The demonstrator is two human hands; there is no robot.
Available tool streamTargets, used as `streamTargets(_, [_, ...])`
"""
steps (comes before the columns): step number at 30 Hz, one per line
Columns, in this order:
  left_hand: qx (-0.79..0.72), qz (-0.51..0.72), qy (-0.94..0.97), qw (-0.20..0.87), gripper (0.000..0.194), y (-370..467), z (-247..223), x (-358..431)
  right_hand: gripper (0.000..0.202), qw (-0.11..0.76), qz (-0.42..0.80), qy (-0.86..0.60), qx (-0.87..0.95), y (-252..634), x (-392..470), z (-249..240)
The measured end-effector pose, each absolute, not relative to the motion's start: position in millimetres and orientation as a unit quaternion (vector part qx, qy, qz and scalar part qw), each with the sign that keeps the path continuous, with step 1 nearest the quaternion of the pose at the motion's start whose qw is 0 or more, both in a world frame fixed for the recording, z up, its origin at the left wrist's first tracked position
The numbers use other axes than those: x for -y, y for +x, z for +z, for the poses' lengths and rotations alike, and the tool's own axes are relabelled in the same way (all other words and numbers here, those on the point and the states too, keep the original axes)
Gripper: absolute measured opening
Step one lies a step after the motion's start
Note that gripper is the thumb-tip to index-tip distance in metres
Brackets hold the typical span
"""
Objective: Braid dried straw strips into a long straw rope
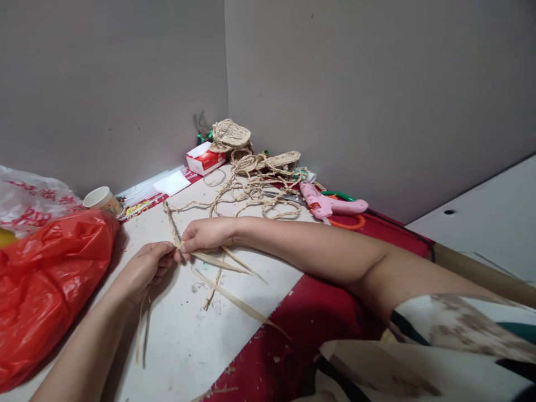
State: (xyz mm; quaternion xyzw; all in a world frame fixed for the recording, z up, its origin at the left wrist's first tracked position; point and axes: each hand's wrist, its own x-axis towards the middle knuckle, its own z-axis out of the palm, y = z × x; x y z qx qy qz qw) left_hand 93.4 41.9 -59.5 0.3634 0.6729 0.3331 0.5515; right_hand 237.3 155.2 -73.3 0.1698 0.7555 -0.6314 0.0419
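Note:
My left hand [154, 265] and my right hand [205, 234] meet over the white board, fingertips pinched on a thin braided straw cord [172, 222]. Loose flat strands [221, 262] trail from under my right hand toward the lower right, and others [141, 329] hang below my left hand. From the far end of the held piece the cord runs back to a tangled heap of braided cord [251, 181]. A loose straw strip [243, 304] and a short braid end [213, 290] lie on the board in front.
A red plastic bag [54, 290] lies at the left beside a paper cup [100, 200]. Behind are a red-and-white box [206, 160], pliers [203, 131] and a coiled braid [231, 135]. A pink glue gun [330, 204] rests on red cloth [389, 234]. Grey walls close off the back.

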Motion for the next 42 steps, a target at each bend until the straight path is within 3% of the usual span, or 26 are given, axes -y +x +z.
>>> streamTargets(4, [-0.651, 0.326, 0.368, 0.578, 0.026, 92, -66, -42, 0.018, 0.016, -0.484, 0.166, -0.859, 238, -154, -72])
streamTargets(13, [-0.662, 0.357, 0.364, 0.549, 0.026, 100, -71, -42, 0.026, 0.032, -0.297, 0.148, -0.943, 245, -149, -47])
streamTargets(20, [-0.651, 0.394, 0.358, 0.541, 0.030, 100, -77, -42, 0.030, 0.029, -0.347, 0.157, -0.924, 245, -135, -44])
streamTargets(26, [-0.634, 0.436, 0.319, 0.553, 0.042, 107, -74, -42, 0.033, 0.012, -0.224, 0.203, -0.953, 247, -109, -43])
streamTargets(30, [-0.628, 0.430, 0.332, 0.557, 0.039, 108, -72, -41, 0.030, 0.058, -0.191, 0.153, -0.968, 254, -103, -33])
streamTargets(35, [-0.601, 0.422, 0.339, 0.588, 0.035, 101, -69, -40, 0.035, 0.057, -0.307, 0.073, -0.947, 266, -123, -15])
streamTargets(39, [-0.586, 0.420, 0.348, 0.599, 0.031, 95, -68, -41, 0.039, -0.095, -0.369, 0.194, -0.904, 263, -147, -17])
streamTargets(42, [-0.577, 0.420, 0.358, 0.602, 0.025, 92, -68, -41, 0.035, -0.068, -0.464, 0.218, -0.856, 251, -154, -36])
